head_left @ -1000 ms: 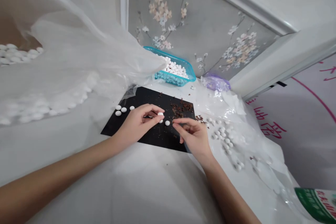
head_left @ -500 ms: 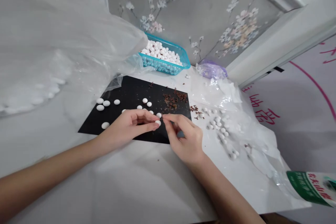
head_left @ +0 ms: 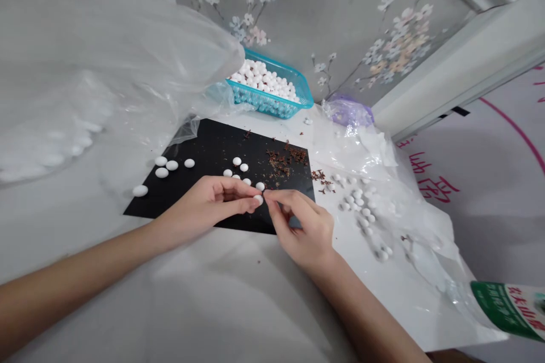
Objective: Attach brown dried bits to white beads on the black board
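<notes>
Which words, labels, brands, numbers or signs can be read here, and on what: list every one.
"农夫山": red, on the bottle label; the next character is unclear.
Small white print on the label's green band: too small to read.
Pink handwriting on the white panel: slanted and blurred, not surely readable.
Pink strokes at the right picture edge: cut off.

My feed comes through dim, grey and evenly lit. Glints catch the clear plastic [head_left: 340,153] right of the black sheet [head_left: 213,142]; soft shadows darken the table [head_left: 238,261] on its near side. White balls [head_left: 189,163] on it lose detail, the bag [head_left: 128,39] to its left looks hazy, and I see edge stretching far right of it
</notes>
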Action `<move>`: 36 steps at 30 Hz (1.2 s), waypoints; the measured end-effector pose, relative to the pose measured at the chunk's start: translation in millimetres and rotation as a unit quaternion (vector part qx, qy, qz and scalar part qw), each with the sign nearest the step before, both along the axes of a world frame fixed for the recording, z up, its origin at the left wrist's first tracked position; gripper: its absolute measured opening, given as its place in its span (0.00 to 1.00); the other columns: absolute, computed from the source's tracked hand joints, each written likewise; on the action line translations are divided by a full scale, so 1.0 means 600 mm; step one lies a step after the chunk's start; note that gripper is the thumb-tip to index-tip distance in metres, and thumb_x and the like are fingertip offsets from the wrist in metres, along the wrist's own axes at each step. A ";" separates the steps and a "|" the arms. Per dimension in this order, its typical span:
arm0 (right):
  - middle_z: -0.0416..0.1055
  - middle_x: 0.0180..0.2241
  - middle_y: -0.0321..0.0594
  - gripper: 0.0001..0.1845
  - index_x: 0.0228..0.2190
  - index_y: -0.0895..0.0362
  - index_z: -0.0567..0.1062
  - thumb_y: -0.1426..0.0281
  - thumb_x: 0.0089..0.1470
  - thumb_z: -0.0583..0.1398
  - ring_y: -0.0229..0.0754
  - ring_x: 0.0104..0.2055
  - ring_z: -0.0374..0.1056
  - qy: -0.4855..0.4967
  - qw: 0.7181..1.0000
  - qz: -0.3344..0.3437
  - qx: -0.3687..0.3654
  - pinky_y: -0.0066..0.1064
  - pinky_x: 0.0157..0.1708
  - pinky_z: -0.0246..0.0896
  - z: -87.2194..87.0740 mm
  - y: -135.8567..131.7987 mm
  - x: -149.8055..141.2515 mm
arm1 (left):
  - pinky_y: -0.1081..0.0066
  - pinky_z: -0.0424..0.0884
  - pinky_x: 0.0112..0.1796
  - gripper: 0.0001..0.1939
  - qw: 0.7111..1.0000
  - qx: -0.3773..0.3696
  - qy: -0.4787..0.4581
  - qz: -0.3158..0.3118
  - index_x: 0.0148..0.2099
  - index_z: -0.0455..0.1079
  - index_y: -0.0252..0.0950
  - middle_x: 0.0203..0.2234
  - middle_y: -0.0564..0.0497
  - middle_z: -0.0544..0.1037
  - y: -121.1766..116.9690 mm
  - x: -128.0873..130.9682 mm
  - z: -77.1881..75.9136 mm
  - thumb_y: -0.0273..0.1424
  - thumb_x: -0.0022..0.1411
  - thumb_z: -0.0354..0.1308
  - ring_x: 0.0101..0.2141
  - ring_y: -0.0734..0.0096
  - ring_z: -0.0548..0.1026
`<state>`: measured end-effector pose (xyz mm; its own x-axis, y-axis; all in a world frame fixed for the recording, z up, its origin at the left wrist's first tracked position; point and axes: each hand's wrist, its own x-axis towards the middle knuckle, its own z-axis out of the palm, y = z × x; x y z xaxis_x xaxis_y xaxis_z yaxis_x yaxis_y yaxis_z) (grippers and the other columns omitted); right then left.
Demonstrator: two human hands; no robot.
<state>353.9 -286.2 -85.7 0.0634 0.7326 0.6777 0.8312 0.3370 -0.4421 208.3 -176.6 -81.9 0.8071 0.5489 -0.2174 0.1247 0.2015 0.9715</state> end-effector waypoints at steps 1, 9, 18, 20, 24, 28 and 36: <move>0.71 0.31 0.35 0.11 0.36 0.55 0.71 0.81 0.57 0.53 0.33 0.25 0.66 0.001 1.000 0.005 -0.003 0.22 0.27 0.66 0.001 0.000 0.000 | 0.80 0.69 0.36 0.08 1.000 -0.001 0.001 -0.001 0.36 0.76 0.40 0.30 0.55 0.79 0.000 0.000 0.001 0.34 0.52 0.63 0.34 0.77 0.75; 0.65 0.34 0.37 0.14 0.43 0.56 0.67 0.78 0.54 0.57 0.29 0.21 0.60 0.053 0.994 0.063 -0.077 0.22 0.21 0.61 0.004 -0.003 0.003 | 0.80 0.70 0.35 0.08 1.000 -0.022 -0.005 -0.012 0.34 0.77 0.38 0.30 0.53 0.80 0.001 0.001 0.006 0.36 0.51 0.63 0.33 0.76 0.75; 0.64 0.32 0.35 0.15 0.46 0.53 0.65 0.76 0.58 0.58 0.31 0.22 0.61 0.069 0.995 0.047 -0.059 0.23 0.22 0.61 -0.014 -0.002 0.003 | 0.77 0.70 0.37 0.08 1.000 -0.013 -0.007 -0.009 0.33 0.77 0.39 0.31 0.53 0.80 0.001 0.001 0.007 0.35 0.51 0.63 0.34 0.74 0.76; 0.64 0.31 0.34 0.14 0.46 0.53 0.65 0.76 0.58 0.58 0.31 0.22 0.61 0.080 0.993 0.054 -0.066 0.23 0.23 0.62 -0.015 -0.003 0.003 | 0.77 0.70 0.37 0.07 1.000 -0.011 -0.006 -0.009 0.33 0.77 0.39 0.31 0.53 0.80 0.001 0.001 0.007 0.35 0.51 0.63 0.34 0.74 0.76; 0.66 0.31 0.33 0.14 0.45 0.53 0.64 0.76 0.57 0.58 0.30 0.22 0.61 0.099 0.990 0.062 -0.076 0.21 0.23 0.62 -0.012 -0.003 0.002 | 0.74 0.71 0.39 0.08 1.000 -0.005 0.003 -0.013 0.35 0.77 0.39 0.33 0.52 0.81 0.002 -0.001 0.003 0.35 0.51 0.63 0.36 0.71 0.76; 0.68 0.31 0.33 0.12 0.43 0.53 0.64 0.75 0.57 0.57 0.30 0.20 0.60 0.110 0.987 0.060 -0.096 0.21 0.20 0.61 -0.009 -0.003 -0.001 | 0.72 0.71 0.40 0.10 1.000 0.006 0.008 -0.021 0.36 0.77 0.39 0.33 0.51 0.81 0.004 -0.002 -0.003 0.37 0.51 0.63 0.37 0.68 0.77; 0.66 0.24 0.29 0.10 0.41 0.54 0.63 0.75 0.57 0.56 0.28 0.16 0.57 0.135 0.981 0.067 -0.121 0.19 0.17 0.56 -0.007 -0.002 -0.006 | 0.71 0.72 0.39 0.10 0.999 0.024 0.027 -0.030 0.36 0.78 0.40 0.32 0.51 0.81 0.006 -0.004 0.000 0.37 0.51 0.63 0.36 0.67 0.77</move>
